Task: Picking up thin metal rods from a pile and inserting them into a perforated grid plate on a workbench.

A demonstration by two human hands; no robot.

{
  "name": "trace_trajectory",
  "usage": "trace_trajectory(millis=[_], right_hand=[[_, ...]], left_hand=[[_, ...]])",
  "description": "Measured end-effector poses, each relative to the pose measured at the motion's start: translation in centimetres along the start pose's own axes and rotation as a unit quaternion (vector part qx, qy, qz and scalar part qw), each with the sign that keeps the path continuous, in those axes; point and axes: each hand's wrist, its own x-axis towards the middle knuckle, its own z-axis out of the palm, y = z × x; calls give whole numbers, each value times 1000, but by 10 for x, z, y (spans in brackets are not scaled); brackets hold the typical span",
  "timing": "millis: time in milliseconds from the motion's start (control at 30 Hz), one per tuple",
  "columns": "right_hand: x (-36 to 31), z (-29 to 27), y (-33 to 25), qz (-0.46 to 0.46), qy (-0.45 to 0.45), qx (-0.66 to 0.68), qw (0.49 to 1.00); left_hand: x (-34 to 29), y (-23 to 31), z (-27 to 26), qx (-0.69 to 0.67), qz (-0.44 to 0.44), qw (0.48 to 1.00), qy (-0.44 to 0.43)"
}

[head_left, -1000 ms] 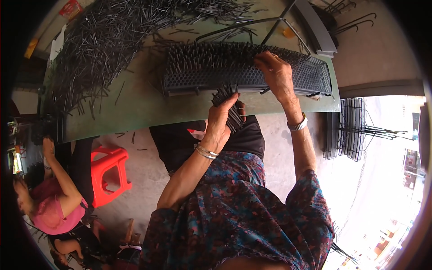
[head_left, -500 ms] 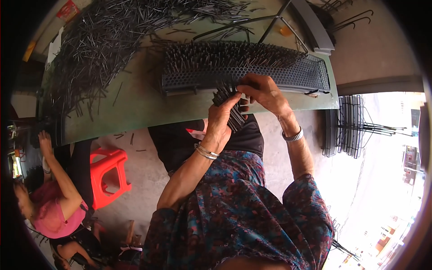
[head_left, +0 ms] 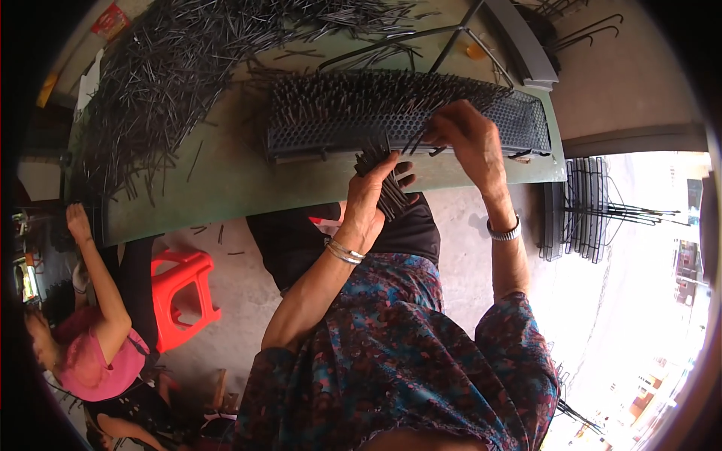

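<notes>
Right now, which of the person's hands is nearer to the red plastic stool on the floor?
Left. The left hand grips a bundle of dark rods above-right of the red plastic stool; the right hand is farther right, at the perforated black tray.

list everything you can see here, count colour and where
perforated tray: one, dark grey, on the table in front of the person, partly filled with upright rods
loose metal rods: too many to count, dark grey, heaped on the table's left
bundle of rods: one, dark grey, in the left hand
table: one, green top
plastic stool: one, red, on the floor at left
stacked wire racks: several, black, right of the table
co-worker: one, pink top, lower left
left hand: holds the bundle, silver bangles on the wrist
right hand: fingers on rods at the tray, silver band on the wrist
</notes>
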Motion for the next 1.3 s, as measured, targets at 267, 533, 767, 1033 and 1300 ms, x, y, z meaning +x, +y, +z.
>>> trace_trajectory(millis=[267, 533, 767, 1033, 1300], right_hand=[[22, 2, 14, -89, 139, -119, 979], [32, 1, 27, -94, 107, -118, 983], [30, 3, 32, -185, 121, -262, 939], [23, 4, 33, -224, 138, -263, 928], [26, 4, 39, -168, 183, -341, 907]], left_hand=[[11, -6, -2, -36, -22, 999, -6], [4, -4, 5, -19, 9, 999, 38], [-3, -2, 10, 19, 46, 998, 36], [-6, -4, 16, 29, 59, 997, 37], [-10, -5, 16, 43, 66, 997, 19]])
